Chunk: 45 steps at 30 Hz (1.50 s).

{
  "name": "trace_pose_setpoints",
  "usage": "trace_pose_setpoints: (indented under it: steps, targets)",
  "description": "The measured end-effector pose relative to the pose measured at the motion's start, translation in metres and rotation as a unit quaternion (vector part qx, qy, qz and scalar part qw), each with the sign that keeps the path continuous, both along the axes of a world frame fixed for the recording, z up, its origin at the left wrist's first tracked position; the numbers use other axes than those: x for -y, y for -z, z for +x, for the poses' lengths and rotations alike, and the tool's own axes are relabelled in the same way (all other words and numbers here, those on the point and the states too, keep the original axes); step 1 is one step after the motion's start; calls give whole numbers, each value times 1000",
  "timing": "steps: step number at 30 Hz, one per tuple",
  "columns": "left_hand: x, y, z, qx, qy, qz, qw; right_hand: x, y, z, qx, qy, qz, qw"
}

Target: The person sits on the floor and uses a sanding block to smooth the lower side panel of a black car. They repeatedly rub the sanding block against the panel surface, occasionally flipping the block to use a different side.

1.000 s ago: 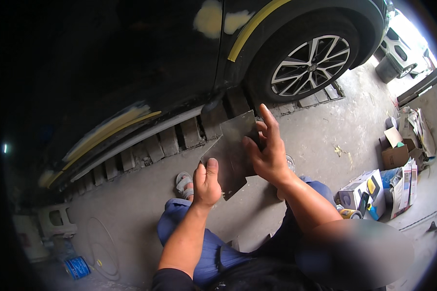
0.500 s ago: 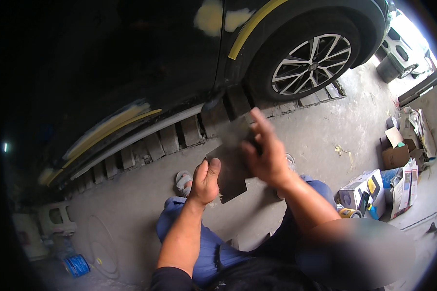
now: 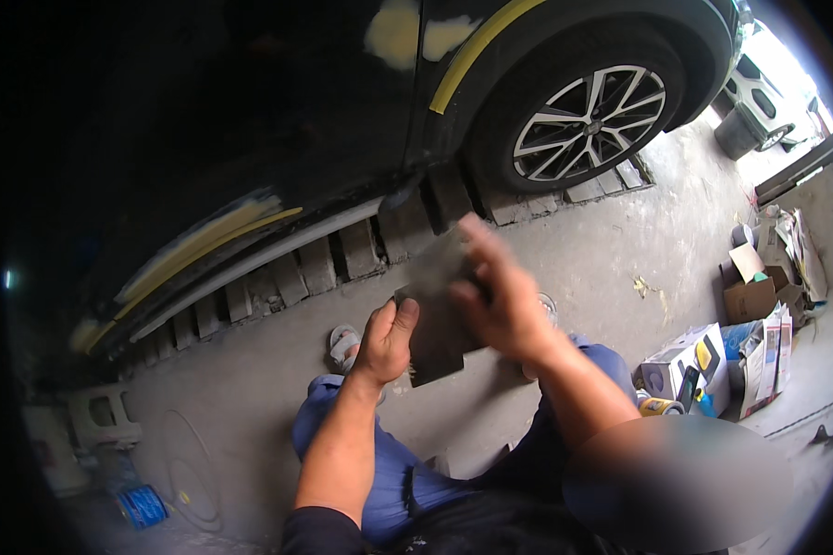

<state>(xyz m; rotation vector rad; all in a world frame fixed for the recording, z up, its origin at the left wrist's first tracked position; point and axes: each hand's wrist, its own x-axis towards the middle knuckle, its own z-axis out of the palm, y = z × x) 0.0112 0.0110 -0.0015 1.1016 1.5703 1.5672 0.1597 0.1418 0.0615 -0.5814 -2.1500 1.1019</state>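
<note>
My left hand [image 3: 384, 342] grips a dark flat rectangular plate [image 3: 431, 348] at its left edge, thumb on top. My right hand [image 3: 502, 298], smeared by motion, holds a greyish thin flat blade [image 3: 433, 264] over that plate, its index finger stretched forward. In front of both hands is a black car's side [image 3: 278, 92], with pale filler patches [image 3: 391, 35] and strips of yellow tape [image 3: 475, 55]. My legs and sandalled feet show beneath my hands.
The wheel [image 3: 590, 128] stands by slatted blocks [image 3: 315, 264] along the car. At right are cardboard boxes [image 3: 750, 301], a white box [image 3: 666, 370] and paper; farther back, a dark bin [image 3: 739, 129]. At lower left lie a blue can [image 3: 142, 507] and a coiled hose [image 3: 208, 462].
My right hand and its blade have moved left and slightly down over the plate, now blurred. My left hand has shifted a little left with the plate.
</note>
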Motion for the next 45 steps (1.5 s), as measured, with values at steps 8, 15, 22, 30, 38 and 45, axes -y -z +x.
trace_pose_setpoints:
  steps: [8, 15, 22, 30, 38, 45]
  targets:
    - [-1, -18, -3, -159, 0, -17, 987, -38, -1, 19, -46, -40, -295, 954]
    - [-1, -10, -9, -317, -3, 41, 948, -14, 5, 11, 1, -100, -281, 954]
    - [-4, -22, -2, -285, -18, 33, 958, -29, 4, 13, 28, -52, -297, 953]
    - [3, -17, -4, -161, -13, -65, 985, -65, 18, 29, 107, 107, -132, 980]
    - [-1, -4, -7, -41, -16, -37, 998, -54, 8, 24, 73, 63, 21, 995]
    - [5, -8, -6, 46, 60, -129, 989, -40, 7, 13, 117, -35, -64, 990]
